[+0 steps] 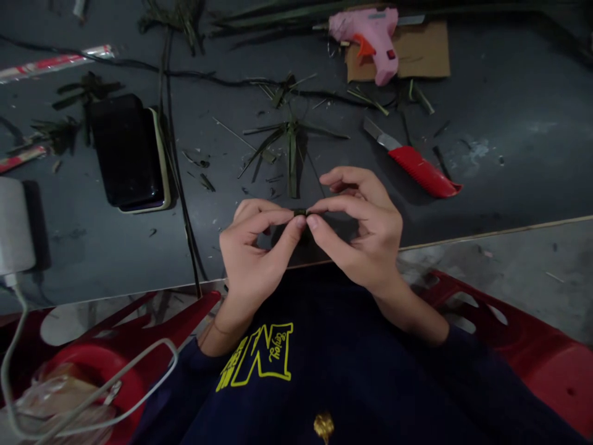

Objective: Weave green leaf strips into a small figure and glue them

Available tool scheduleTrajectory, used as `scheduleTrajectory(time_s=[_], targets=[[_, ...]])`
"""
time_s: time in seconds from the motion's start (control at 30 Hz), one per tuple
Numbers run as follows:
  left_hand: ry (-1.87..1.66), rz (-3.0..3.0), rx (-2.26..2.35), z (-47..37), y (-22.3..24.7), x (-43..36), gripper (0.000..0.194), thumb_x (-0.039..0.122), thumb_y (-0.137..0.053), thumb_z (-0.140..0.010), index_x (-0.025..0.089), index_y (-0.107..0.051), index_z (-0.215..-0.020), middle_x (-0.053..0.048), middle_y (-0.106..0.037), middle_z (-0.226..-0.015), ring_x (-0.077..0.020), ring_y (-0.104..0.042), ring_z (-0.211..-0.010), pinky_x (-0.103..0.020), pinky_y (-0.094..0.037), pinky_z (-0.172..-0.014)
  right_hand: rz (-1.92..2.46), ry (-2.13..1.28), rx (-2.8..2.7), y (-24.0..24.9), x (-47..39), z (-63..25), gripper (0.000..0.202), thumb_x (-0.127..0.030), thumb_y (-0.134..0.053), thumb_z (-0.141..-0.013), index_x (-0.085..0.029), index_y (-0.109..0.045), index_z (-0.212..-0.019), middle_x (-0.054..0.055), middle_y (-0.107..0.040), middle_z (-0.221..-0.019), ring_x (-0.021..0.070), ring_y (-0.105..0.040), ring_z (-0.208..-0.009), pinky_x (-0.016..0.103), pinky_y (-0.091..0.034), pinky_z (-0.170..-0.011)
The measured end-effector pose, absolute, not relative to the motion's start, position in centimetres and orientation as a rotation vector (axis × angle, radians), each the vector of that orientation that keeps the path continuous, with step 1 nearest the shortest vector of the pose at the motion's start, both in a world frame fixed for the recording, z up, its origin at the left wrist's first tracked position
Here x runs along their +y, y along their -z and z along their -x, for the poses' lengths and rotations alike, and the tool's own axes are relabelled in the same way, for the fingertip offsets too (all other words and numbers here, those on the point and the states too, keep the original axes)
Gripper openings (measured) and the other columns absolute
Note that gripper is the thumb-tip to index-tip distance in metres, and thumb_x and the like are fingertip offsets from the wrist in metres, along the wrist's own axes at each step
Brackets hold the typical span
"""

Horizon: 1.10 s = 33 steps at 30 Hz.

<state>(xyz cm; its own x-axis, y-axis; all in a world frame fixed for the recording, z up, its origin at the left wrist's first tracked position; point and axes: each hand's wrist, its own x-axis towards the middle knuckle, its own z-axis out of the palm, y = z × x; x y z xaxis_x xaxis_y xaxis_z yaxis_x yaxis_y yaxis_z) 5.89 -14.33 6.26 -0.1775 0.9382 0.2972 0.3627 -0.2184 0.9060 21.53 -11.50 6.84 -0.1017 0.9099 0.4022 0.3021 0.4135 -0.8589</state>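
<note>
Between the fingertips of both hands is a small dark green rolled piece of leaf (301, 212), close to the table's front edge. My left hand (254, 238) pinches its left end between thumb and index finger. At the other end, the thumb and index finger of my right hand (364, 225) are closed on it, with the remaining fingers loosely curled. Just beyond the fingertips lies a star-shaped figure of folded leaf strips (291, 133). A red-handled utility knife (424, 168) rests to the right with its blade out.
A pink glue gun (382, 40) lies on brown cardboard (424, 52) at the back. Two stacked phones (123, 151) and a white power adapter (15, 225) are on the left. A black cable (139, 63) crosses the grey table (509, 167); leaf scraps are scattered about. Red chairs (551, 371) stand below.
</note>
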Motion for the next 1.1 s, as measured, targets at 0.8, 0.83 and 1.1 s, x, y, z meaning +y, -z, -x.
scheduleTrajectory(time_s=[0.8,0.83,1.1], targets=[[-1.456,-1.96,1.48,-5.1,-6.1,-12.6,0.01,0.027,-0.08,-0.088,0.023,-0.071,-0.087,0.001,-0.079,-0.091,-0.0186,-0.068,-0.095,-0.038,-0.053,-0.092,1.049,-0.782,-1.653,-6.4,-10.8,-22.0,0.008,-0.026,-0.073,-0.09,-0.024,-0.078,-0.086,0.005,-0.071,-0.117,0.0202,-0.067,-0.108,0.039,-0.058,-0.092],[-1.452,-1.955,1.489,-5.1,-6.2,-12.6,0.01,0.026,-0.08,-0.088,0.023,-0.071,-0.086,0.001,-0.078,-0.09,-0.0185,-0.068,-0.094,-0.037,-0.053,-0.091,1.053,-0.786,-1.651,-6.4,-10.9,-22.0,0.008,-0.027,-0.073,-0.09,-0.023,-0.079,-0.087,0.006,-0.071,-0.117,0.0202,-0.067,-0.107,0.039,-0.058,-0.092],[-1.365,-1.673,1.356,-4.7,-5.6,-13.0,0.004,0.025,-0.074,-0.092,0.026,-0.072,-0.089,0.0,-0.076,-0.092,-0.0175,-0.067,-0.092,-0.034,-0.053,-0.079,1.031,-0.742,-1.742,-6.5,-10.9,-22.0,0.005,-0.025,-0.074,-0.088,-0.023,-0.075,-0.084,0.007,-0.071,-0.119,0.0234,-0.068,-0.107,0.045,-0.058,-0.094]])
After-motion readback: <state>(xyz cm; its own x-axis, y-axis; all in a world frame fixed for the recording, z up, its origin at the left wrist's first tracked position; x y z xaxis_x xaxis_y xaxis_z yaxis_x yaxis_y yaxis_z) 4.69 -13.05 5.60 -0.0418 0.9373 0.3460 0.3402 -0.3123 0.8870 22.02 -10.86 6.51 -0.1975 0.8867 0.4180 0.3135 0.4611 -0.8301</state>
